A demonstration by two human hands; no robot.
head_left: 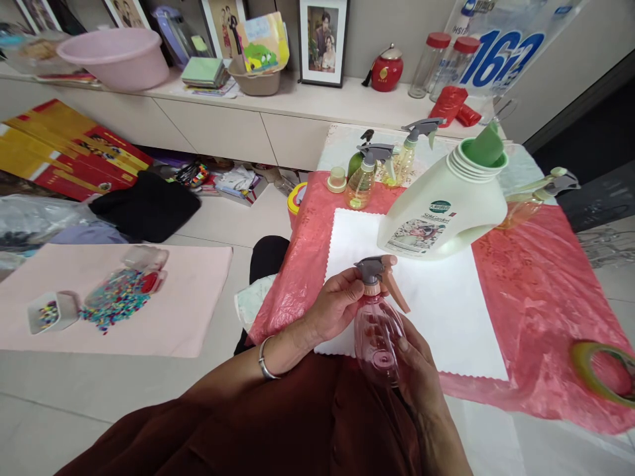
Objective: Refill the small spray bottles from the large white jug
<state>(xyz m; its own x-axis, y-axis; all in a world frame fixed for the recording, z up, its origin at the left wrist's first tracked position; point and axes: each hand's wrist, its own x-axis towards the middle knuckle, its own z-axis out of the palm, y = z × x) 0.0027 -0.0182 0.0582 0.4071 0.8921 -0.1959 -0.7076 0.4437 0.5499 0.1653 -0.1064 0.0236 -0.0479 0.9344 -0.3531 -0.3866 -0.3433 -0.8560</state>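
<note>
Pink see-through plastic makes up the spray bottle (pixel 376 334), held over the near edge of the table (pixel 540 297). The left hand (pixel 340 303) pinches its collar; the right hand (pixel 419 360) wraps its body. Farther from that edge stands a jug (pixel 441 205) (green piece (pixel 485 147) in its mouth).

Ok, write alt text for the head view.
A person's left hand grips the neck of a pink trigger spray bottle while the right hand holds its body. Beyond it, a SilkGarden jug stands on a white scallop-edged sheet, with more spray bottles on either side.
</note>
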